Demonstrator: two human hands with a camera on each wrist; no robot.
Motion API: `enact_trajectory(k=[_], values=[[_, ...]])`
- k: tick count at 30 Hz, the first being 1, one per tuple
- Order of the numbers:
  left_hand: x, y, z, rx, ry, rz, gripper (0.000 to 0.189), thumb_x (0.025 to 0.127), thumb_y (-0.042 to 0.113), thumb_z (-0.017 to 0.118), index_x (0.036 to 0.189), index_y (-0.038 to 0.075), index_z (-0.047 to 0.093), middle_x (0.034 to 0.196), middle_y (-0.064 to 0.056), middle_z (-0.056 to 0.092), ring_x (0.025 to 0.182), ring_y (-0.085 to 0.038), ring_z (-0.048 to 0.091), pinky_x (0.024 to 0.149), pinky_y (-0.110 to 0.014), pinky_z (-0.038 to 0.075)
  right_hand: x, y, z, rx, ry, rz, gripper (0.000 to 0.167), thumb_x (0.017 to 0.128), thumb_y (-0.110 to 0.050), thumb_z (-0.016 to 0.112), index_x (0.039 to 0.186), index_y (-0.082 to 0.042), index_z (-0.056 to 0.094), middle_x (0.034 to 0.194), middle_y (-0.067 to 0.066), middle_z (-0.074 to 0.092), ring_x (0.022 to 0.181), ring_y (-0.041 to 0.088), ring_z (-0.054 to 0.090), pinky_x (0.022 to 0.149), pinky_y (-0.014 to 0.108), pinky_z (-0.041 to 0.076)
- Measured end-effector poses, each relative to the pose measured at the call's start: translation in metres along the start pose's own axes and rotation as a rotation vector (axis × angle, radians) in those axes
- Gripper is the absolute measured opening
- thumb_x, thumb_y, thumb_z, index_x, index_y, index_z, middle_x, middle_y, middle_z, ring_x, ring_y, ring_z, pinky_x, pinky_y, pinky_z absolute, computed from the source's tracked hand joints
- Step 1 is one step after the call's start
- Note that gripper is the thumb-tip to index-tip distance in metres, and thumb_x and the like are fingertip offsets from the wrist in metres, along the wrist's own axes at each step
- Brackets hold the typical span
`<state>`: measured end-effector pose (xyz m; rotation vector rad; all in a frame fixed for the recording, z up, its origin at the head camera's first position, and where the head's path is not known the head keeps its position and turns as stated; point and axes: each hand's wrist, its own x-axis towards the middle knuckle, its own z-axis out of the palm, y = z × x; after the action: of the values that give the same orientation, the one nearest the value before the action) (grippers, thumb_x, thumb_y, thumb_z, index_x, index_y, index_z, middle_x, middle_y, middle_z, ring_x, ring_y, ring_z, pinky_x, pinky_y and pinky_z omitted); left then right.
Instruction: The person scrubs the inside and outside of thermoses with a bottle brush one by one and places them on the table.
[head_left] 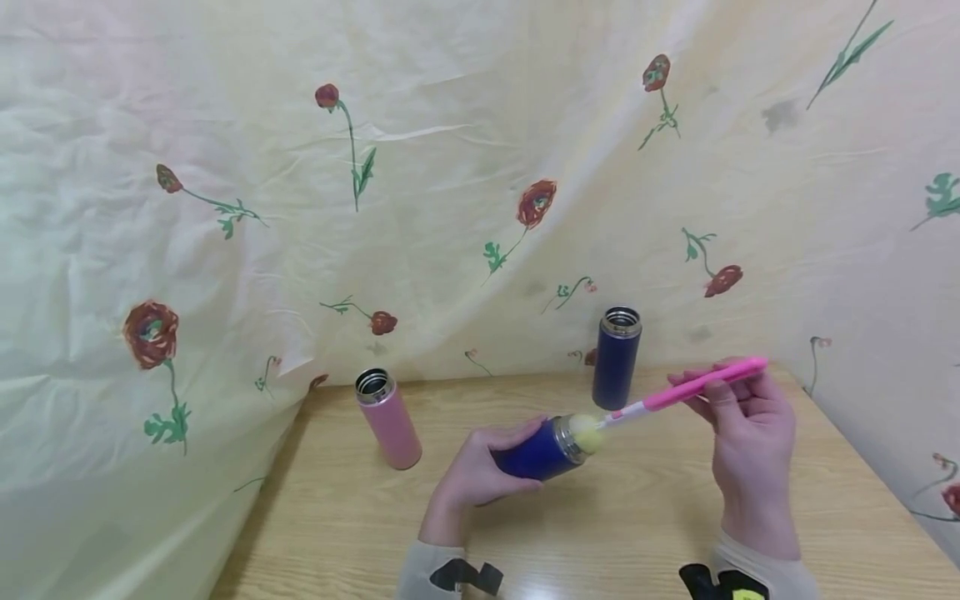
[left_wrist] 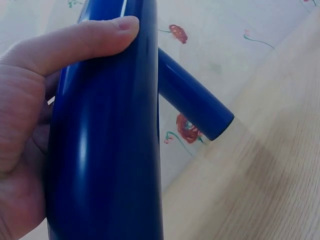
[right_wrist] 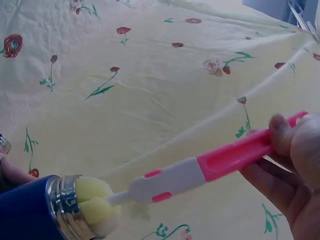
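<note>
My left hand (head_left: 487, 467) grips a blue thermos bottle (head_left: 534, 454) around its body, tilted with its steel mouth toward the right. In the left wrist view the thumb lies across the bottle's (left_wrist: 105, 130) side. My right hand (head_left: 750, 433) pinches the pink handle of a bottle brush (head_left: 686, 390). Its yellow sponge head (right_wrist: 95, 200) sits at the bottle's mouth, partly inside the steel neck in the right wrist view. White and pink parts of the brush shaft (right_wrist: 170, 180) show between sponge and handle.
A second blue bottle (head_left: 617, 358) stands lidless at the back of the wooden table (head_left: 337, 517). To the left stands an open pink bottle (head_left: 390, 421). A flowered cloth (head_left: 450, 167) hangs behind and along the sides.
</note>
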<state>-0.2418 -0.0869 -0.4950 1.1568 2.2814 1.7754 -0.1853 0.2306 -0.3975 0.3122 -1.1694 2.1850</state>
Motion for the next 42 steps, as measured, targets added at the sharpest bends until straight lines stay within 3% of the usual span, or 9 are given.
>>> enact_trajectory(k=[4, 6, 11, 13, 20, 27, 37, 42], values=[[-0.001, 0.000, -0.001, -0.029, -0.007, -0.023, 0.080, 0.076, 0.003, 0.097, 0.148, 0.013, 0.065, 0.148, 0.006, 0.063, 0.137, -0.022, 0.060, 0.119, -0.042, 0.043, 0.000, 0.008, -0.005, 0.042, -0.254, -0.009, 0.012, 0.103, 0.018, 0.049, 0.112, 0.019, 0.057, 0.103, 0.023, 0.078, 0.097, 0.031, 0.080, 0.089, 0.042, 0.061], [-0.001, 0.000, -0.001, -0.040, -0.009, -0.023, 0.081, 0.076, 0.003, 0.097, 0.149, 0.015, 0.064, 0.148, 0.007, 0.064, 0.137, -0.022, 0.060, 0.118, -0.041, 0.044, -0.001, 0.010, -0.006, 0.005, -0.342, -0.008, 0.011, 0.101, 0.023, 0.048, 0.110, 0.023, 0.056, 0.104, 0.024, 0.078, 0.098, 0.030, 0.079, 0.090, 0.040, 0.062], [0.001, 0.003, 0.000, -0.071, -0.014, 0.028, 0.082, 0.077, 0.004, 0.096, 0.151, 0.017, 0.063, 0.144, 0.002, 0.067, 0.131, -0.024, 0.065, 0.114, -0.041, 0.050, -0.007, 0.017, 0.008, -0.456, -0.443, 0.164, 0.015, 0.099, 0.008, 0.069, 0.114, 0.012, 0.067, 0.107, 0.008, 0.081, 0.096, 0.018, 0.079, 0.086, 0.030, 0.064], [0.001, 0.004, 0.001, -0.086, -0.020, 0.042, 0.082, 0.077, 0.004, 0.095, 0.152, 0.016, 0.062, 0.143, -0.001, 0.068, 0.129, -0.025, 0.067, 0.112, -0.042, 0.051, -0.011, 0.021, 0.017, -0.591, -0.461, 0.235, 0.020, 0.098, 0.000, 0.075, 0.116, 0.006, 0.070, 0.108, 0.005, 0.082, 0.095, 0.016, 0.079, 0.084, 0.030, 0.064], [0.000, 0.005, -0.001, -0.079, 0.025, -0.060, 0.083, 0.077, 0.007, 0.096, 0.152, 0.020, 0.062, 0.141, 0.003, 0.068, 0.126, -0.023, 0.068, 0.110, -0.040, 0.050, -0.021, 0.020, 0.039, -0.630, -0.382, 0.321, 0.025, 0.097, -0.010, 0.080, 0.116, 0.004, 0.069, 0.107, 0.010, 0.081, 0.093, 0.018, 0.079, 0.081, 0.035, 0.066], [0.001, 0.006, 0.001, -0.042, 0.064, -0.112, 0.081, 0.079, 0.014, 0.096, 0.152, 0.029, 0.062, 0.143, 0.007, 0.067, 0.129, -0.022, 0.066, 0.111, -0.043, 0.050, -0.020, 0.022, 0.044, -0.698, -0.203, 0.420, 0.038, 0.094, -0.021, 0.086, 0.116, 0.003, 0.066, 0.105, 0.009, 0.081, 0.086, 0.016, 0.080, 0.077, 0.033, 0.066], [0.001, 0.004, 0.004, -0.036, 0.076, -0.127, 0.083, 0.080, 0.013, 0.096, 0.153, 0.029, 0.061, 0.145, 0.009, 0.065, 0.132, -0.022, 0.064, 0.113, -0.043, 0.048, -0.021, 0.014, 0.045, -0.688, -0.074, 0.390, 0.041, 0.093, -0.024, 0.087, 0.119, 0.001, 0.068, 0.101, -0.003, 0.081, 0.084, 0.015, 0.080, 0.077, 0.029, 0.065], [0.000, 0.002, 0.003, -0.020, 0.074, -0.117, 0.083, 0.080, 0.014, 0.096, 0.153, 0.028, 0.061, 0.146, 0.009, 0.065, 0.132, -0.021, 0.064, 0.114, -0.042, 0.048, -0.020, 0.008, 0.044, -0.569, -0.022, 0.294, 0.027, 0.095, -0.009, 0.083, 0.115, 0.004, 0.071, 0.100, 0.001, 0.082, 0.085, 0.016, 0.080, 0.077, 0.032, 0.064]])
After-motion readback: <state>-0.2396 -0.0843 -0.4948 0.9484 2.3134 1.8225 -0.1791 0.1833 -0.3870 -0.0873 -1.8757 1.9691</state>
